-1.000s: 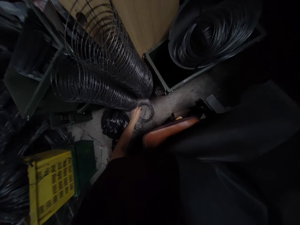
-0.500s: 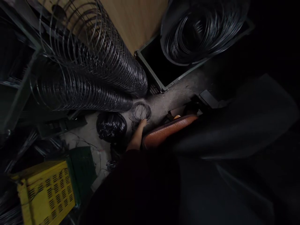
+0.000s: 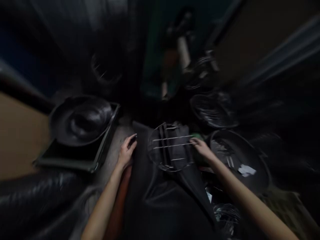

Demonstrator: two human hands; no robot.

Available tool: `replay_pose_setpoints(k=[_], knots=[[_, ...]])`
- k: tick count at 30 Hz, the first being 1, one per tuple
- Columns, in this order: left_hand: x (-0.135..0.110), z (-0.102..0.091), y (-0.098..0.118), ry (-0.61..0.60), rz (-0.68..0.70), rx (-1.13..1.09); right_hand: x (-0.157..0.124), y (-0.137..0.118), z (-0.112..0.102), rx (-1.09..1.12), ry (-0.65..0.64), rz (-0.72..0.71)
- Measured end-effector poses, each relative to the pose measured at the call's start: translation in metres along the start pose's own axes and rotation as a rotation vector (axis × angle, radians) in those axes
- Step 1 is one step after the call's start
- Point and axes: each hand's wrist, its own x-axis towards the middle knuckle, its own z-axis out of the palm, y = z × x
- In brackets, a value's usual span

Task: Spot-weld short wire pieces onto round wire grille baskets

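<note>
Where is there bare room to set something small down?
A narrow floor strip, between crate and dark lap cloth near the left hand, looks bare. Crowded: over that cloth, with the wire ring, and right, where the basin holds scraps.

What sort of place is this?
Probably a dim wire workshop: a round grey wire frame at the right hand, an open dark rectangular crate, and a round black tray.

No text, label, brand, number or sign can be read, upper half of the frame heavily blurred, lower half dimly lit
</note>
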Motion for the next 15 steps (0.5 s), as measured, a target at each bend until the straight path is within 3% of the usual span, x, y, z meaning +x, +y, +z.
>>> replay_pose_setpoints(k=[3,5,7,9,11,13,15], knots=[[0.031,0.05,0.044,-0.154,0.084,-0.083,0.055,0.028,-0.044,-0.094,0.191,-0.01],[0.036,0.075,0.059,-0.242,0.057,-0.094,0.11,0.021,-0.074,-0.14,0.307,-0.095],[0.035,0.092,0.066,-0.258,-0.004,-0.077,0.174,-0.002,-0.109,-0.274,0.421,-0.224],[0.036,0.101,0.069,-0.206,-0.064,-0.041,0.237,-0.033,-0.141,-0.522,0.506,-0.268],[0.044,0.102,0.069,-0.16,-0.086,-0.031,0.29,-0.061,-0.164,-0.615,0.495,-0.271],[0.057,0.1,0.069,-0.175,-0.064,-0.049,0.328,-0.081,-0.174,-0.668,0.43,-0.278],[0.071,0.096,0.067,-0.224,-0.039,-0.061,0.349,-0.091,-0.175,-0.727,0.352,-0.29]])
